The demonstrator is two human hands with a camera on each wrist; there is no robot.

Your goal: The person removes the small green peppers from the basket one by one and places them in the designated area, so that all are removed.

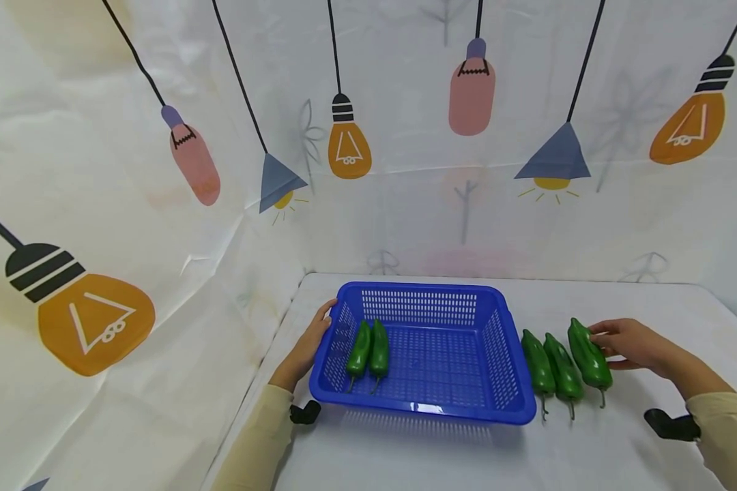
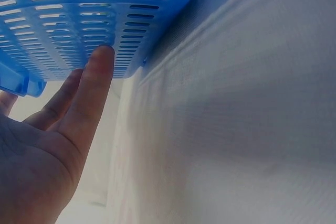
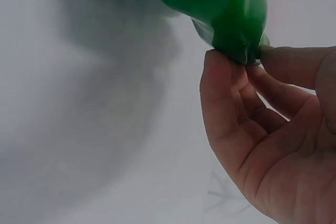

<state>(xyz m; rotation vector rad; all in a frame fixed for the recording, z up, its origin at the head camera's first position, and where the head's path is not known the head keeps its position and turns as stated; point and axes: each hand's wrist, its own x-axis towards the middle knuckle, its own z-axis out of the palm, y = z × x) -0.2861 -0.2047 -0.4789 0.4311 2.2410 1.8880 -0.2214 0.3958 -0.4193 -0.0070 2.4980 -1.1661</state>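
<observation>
Sleeves nearest; left hand, straight-fingered, touches blue basket; right hand pinches 1 green pepper.

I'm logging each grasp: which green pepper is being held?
The rightmost pepper, outside the blue basket: it alone is pinched, by the right hand.

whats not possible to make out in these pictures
Green chili pepper in the right hand: far end cut off by the right wrist view's top edge.
Two chili peppers in the basket: mostly hidden by its slotted side, left wrist view.
Left hand: some fingers hidden behind the basket, head view.
Blue printed shape: cut off by the bottom edge, head view.
</observation>
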